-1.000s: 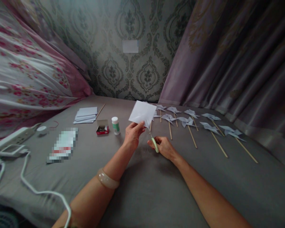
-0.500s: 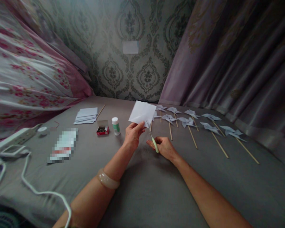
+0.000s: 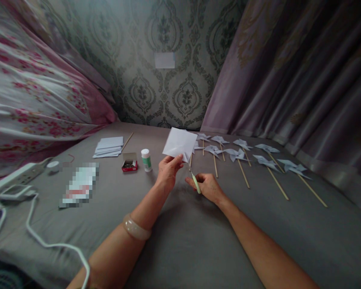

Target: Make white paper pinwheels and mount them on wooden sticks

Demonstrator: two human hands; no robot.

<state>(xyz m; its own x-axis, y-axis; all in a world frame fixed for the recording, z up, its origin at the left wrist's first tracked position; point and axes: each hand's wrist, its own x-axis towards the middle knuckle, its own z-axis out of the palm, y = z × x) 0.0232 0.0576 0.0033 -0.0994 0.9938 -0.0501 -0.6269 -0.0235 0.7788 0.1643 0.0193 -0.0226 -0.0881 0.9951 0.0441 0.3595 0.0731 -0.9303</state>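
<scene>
My left hand (image 3: pixel 168 171) pinches a square sheet of white paper (image 3: pixel 180 141) by its lower edge, thumb on top, and holds it up off the grey cloth. Near the thumb, a slit shows at the paper's lower corner. In my right hand (image 3: pixel 209 185) are scissors with pale green handles (image 3: pixel 196 184), their metal end reaching up to that corner. The blades are small and mostly hidden by the paper. To the right lie several white paper pinwheels (image 3: pixel 235 154) on wooden sticks, some partly behind the sheet.
Left of my hands stand a glue bottle (image 3: pixel 146 161) and an open red box of small metal pieces (image 3: pixel 129 164). Farther back lie stacked white papers (image 3: pixel 108 146) and a loose stick (image 3: pixel 128 140). A power strip (image 3: pixel 18 180) with a white cable (image 3: pixel 52 243) occupies the left side.
</scene>
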